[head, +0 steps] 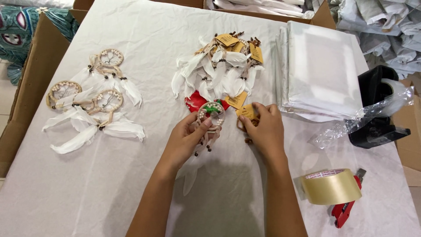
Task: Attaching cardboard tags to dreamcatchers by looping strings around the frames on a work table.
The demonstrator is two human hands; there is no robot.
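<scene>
**A:** what's going on in the head view?

**B:** left hand [186, 138] is pinching a small beaded dreamcatcher [211, 113] mid-table, right hand [263, 129] is gripping its tan paper tag [246, 111]. Feather pile [219, 70] is sitting toward the far edge, tape dispenser [335, 193] is lying near the right corner.

Three finished dreamcatchers [90, 98] at the tabletop's left edge, one tagged heap [221, 70], one held dreamcatcher [211, 113], one tape roll [331, 186], two hands [186, 138]
</scene>
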